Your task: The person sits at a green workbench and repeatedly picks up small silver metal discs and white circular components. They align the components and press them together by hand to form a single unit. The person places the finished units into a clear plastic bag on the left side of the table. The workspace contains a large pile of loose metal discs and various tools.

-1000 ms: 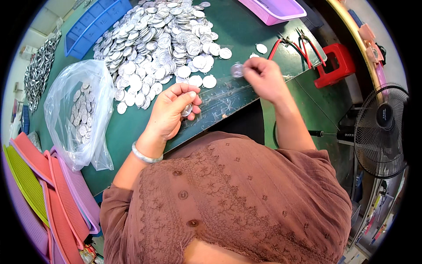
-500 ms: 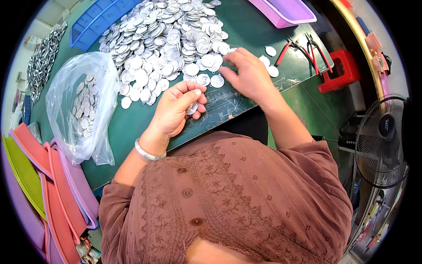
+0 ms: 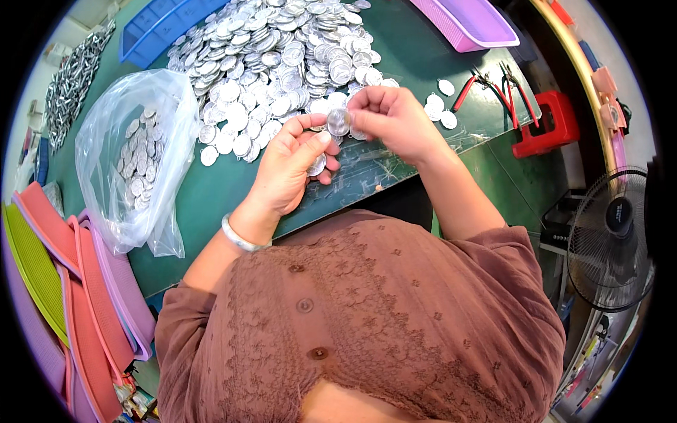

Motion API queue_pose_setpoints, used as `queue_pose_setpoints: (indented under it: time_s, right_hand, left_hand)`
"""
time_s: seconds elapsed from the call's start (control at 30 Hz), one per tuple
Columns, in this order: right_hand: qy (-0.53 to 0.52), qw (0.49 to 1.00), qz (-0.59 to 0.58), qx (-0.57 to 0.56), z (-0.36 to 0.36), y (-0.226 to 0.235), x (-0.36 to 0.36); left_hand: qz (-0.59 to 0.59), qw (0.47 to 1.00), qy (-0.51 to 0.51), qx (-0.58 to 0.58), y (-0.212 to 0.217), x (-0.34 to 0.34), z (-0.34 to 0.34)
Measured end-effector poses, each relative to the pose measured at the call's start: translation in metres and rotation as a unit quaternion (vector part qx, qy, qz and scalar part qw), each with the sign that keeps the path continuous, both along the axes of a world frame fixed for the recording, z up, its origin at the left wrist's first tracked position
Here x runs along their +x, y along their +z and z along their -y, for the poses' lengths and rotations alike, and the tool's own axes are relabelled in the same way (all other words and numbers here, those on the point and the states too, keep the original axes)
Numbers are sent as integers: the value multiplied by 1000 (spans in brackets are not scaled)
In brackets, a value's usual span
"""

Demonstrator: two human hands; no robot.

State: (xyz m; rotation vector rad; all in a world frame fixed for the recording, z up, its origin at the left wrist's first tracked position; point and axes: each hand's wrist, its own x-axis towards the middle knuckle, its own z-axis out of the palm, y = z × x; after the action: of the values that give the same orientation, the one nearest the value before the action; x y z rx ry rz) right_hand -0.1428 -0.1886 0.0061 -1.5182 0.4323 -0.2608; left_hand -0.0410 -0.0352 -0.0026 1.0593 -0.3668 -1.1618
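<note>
Close to the front edge of the green table (image 3: 233, 197), my left hand (image 3: 278, 173) is closed around a round silver medallion (image 3: 317, 165) in its curled fingers. My right hand (image 3: 402, 123) pinches a second silver medallion (image 3: 338, 121), upright with its face showing, against the tips of my left thumb and forefinger. Whether the left fingertips grip this one too, I cannot tell. Just beyond both hands spreads a large heap of similar medallions (image 3: 282, 53), some with small loops on the rim.
A clear plastic bag (image 3: 173, 204) with medallions lies left. Behind are a blue basket (image 3: 144, 35) and a purple basket (image 3: 469, 39). Red-handled pliers (image 3: 509, 102) and a few loose medallions (image 3: 434, 106) lie right, near a red container (image 3: 553, 123). Stacked baskets (image 3: 92, 296) stand lower left.
My right hand has come left from the heap's near edge to my left hand, now with a medallion in its fingers. The left thumb and forefinger have reached out to it. The view has shifted slightly.
</note>
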Motion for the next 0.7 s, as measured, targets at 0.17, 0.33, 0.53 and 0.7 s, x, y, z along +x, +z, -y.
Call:
queue_pose_setpoints:
  time_s: [0.17,0.33,0.53,0.7]
  right_hand:
    - [8,995,-48,-89,-4,12,-13]
    - [-37,892,-96,-439,4,-1,-23]
    - [-25,838,-61,-542,-8,-1,-24]
    - [3,807,-48,-589,-5,-4,-21]
  left_hand:
    - [0,1000,-5,-2,-6,3,-3]
    - [-16,1000,-6,10,-3,4,-4]
    - [-21,1000,-12,-1,-3,6,-5]
    - [-29,999,-38,11,2,8,-5]
